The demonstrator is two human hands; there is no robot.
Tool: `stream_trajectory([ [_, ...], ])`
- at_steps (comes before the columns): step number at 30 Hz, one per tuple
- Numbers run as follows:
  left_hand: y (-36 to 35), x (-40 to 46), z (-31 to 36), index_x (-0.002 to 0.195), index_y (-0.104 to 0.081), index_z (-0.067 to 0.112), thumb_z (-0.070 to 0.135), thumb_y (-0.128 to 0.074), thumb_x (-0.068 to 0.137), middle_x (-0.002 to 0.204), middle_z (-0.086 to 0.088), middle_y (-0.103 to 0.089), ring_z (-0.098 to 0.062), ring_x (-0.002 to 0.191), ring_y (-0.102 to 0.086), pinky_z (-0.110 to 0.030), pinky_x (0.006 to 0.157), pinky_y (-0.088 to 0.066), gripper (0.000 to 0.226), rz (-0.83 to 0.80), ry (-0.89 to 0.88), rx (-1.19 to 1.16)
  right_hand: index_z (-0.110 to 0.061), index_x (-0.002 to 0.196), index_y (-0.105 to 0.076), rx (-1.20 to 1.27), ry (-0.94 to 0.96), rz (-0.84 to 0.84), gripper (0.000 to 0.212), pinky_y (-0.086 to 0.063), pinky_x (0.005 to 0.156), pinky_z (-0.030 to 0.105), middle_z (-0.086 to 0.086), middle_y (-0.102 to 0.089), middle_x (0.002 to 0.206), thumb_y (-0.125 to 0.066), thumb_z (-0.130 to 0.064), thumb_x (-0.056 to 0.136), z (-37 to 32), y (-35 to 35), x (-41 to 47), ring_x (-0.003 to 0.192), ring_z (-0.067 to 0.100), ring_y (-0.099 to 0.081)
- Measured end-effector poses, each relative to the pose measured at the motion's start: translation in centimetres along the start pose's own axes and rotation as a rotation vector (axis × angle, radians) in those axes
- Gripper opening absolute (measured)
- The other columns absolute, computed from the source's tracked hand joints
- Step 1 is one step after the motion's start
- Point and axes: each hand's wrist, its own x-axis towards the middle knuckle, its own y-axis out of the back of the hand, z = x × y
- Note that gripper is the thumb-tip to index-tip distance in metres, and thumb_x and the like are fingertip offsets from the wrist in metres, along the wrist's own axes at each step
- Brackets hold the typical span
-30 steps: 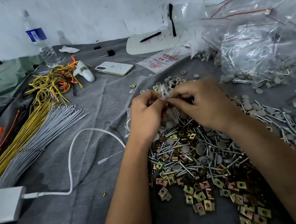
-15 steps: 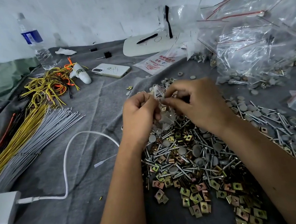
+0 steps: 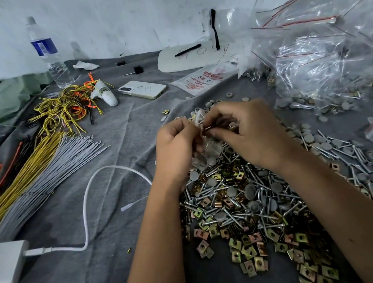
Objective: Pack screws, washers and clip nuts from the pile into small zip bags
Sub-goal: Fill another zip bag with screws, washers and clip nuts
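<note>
A small clear zip bag (image 3: 208,149) hangs between both hands above the pile. My left hand (image 3: 175,147) grips its left edge with curled fingers. My right hand (image 3: 246,132) pinches the bag's top edge between thumb and fingers. The bag's contents are blurred behind the plastic. Below lies the pile (image 3: 245,204) of silver screws, grey round washers and gold clip nuts on the grey cloth. More screws and washers (image 3: 348,154) spread to the right.
A heap of filled zip bags (image 3: 324,57) stands at the back right. Wire bundles (image 3: 34,171), a white cable (image 3: 85,198), a power bank (image 3: 2,264), a phone (image 3: 142,89) and a water bottle (image 3: 48,54) lie to the left.
The view has shifted a little. Both hands stay on the bag, with the right hand's pinch now at the bag's top edge.
</note>
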Motion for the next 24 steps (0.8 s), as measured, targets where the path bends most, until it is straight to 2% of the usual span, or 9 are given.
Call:
stream_trajectory([
  [2, 0.0, 0.0, 0.1, 0.074, -0.061, 0.001, 0.001, -0.053, 0.094, 0.051, -0.003, -0.052, -0.014, 0.046, -0.046, -0.022, 0.045, -0.036, 0.022, 0.000, 0.001, -0.030, -0.019, 0.099, -0.071, 0.037, -0.046, -0.056, 0.020, -0.057, 0.082, 0.016, -0.019, -0.074, 0.091, -0.076, -0.003, 0.088, 0.4, 0.0, 0.0, 0.089, -0.009, -0.070],
  [4, 0.2, -0.1, 0.2, 0.070, -0.059, 0.004, 0.000, -0.053, 0.093, 0.051, -0.002, -0.052, -0.013, 0.046, -0.046, -0.021, 0.044, -0.036, 0.025, 0.012, -0.005, -0.052, -0.022, 0.103, -0.073, 0.009, -0.062, -0.145, 0.022, -0.059, 0.085, 0.023, -0.013, -0.077, 0.096, -0.075, -0.004, 0.089, 0.7, 0.0, -0.1, 0.092, -0.006, -0.071],
  [6, 0.3, -0.1, 0.2, 0.071, -0.060, 0.004, 0.001, -0.053, 0.093, 0.053, -0.004, -0.052, -0.012, 0.047, -0.046, -0.021, 0.045, -0.035, 0.023, 0.037, -0.024, -0.061, -0.026, 0.110, -0.076, -0.070, -0.050, -0.166, 0.029, -0.059, 0.086, 0.023, -0.009, -0.078, 0.101, -0.077, -0.007, 0.088, 0.8, 0.0, 0.0, 0.094, -0.005, -0.071],
  [11, 0.6, 0.1, 0.1, 0.063, -0.057, 0.013, 0.003, -0.053, 0.093, 0.051, 0.000, -0.051, -0.013, 0.049, -0.045, -0.022, 0.047, -0.035, 0.033, 0.103, -0.054, -0.072, -0.020, 0.113, -0.076, 0.063, -0.096, -0.043, 0.032, -0.056, 0.077, 0.010, -0.023, -0.071, 0.090, -0.083, -0.014, 0.083, 0.0, -0.1, 0.2, 0.086, -0.009, -0.070],
  [15, 1.0, 0.4, 0.0, 0.061, -0.054, 0.013, -0.001, -0.053, 0.091, 0.053, -0.001, -0.049, -0.013, 0.048, -0.043, -0.020, 0.045, -0.034, 0.033, 0.225, -0.080, -0.155, -0.016, 0.102, -0.075, 0.158, -0.077, 0.116, 0.018, -0.053, 0.064, 0.010, -0.014, -0.074, 0.087, -0.080, -0.012, 0.085, -0.3, 0.4, 0.6, 0.072, -0.006, -0.070],
  [17, 1.2, 0.6, 0.1, 0.060, -0.052, 0.014, -0.001, -0.053, 0.090, 0.053, 0.001, -0.048, -0.013, 0.048, -0.044, -0.021, 0.044, -0.034, 0.034, 0.321, -0.094, -0.221, -0.019, 0.098, -0.074, 0.094, -0.097, 0.125, 0.013, -0.053, 0.062, 0.012, -0.012, -0.073, 0.086, -0.077, -0.012, 0.088, 0.1, 0.5, 1.2, 0.067, -0.005, -0.068],
  [18, 1.4, 0.6, 0.2, 0.059, -0.051, 0.015, -0.002, -0.052, 0.090, 0.053, 0.002, -0.048, -0.013, 0.047, -0.043, -0.021, 0.044, -0.033, 0.035, 0.369, -0.101, -0.276, -0.023, 0.098, -0.074, 0.007, -0.115, 0.057, 0.014, -0.053, 0.064, 0.012, -0.014, -0.072, 0.088, -0.077, -0.013, 0.089, 0.3, 0.5, 1.7, 0.067, -0.006, -0.066],
  [21, 1.9, 0.7, 0.7, 0.057, -0.048, 0.018, -0.001, -0.052, 0.091, 0.052, 0.004, -0.045, -0.012, 0.048, -0.040, -0.024, 0.045, -0.030, 0.040, 0.474, -0.112, -0.503, -0.030, 0.105, -0.077, -0.325, -0.144, -0.312, 0.023, -0.043, 0.074, 0.011, -0.013, -0.075, 0.102, -0.074, -0.012, 0.091, 0.8, 0.1, 3.3, 0.076, -0.006, -0.060],
  [24, 2.3, 0.7, 1.6, 0.060, -0.046, 0.016, -0.002, -0.049, 0.092, 0.053, 0.003, -0.042, -0.010, 0.047, -0.036, -0.023, 0.043, -0.025, 0.036, 0.455, -0.153, -0.669, -0.032, 0.107, -0.078, -0.537, -0.198, -0.565, 0.033, -0.053, 0.083, 0.022, -0.007, -0.077, 0.108, -0.070, -0.005, 0.090, 0.8, -0.7, 4.9, 0.088, 0.006, -0.068],
])
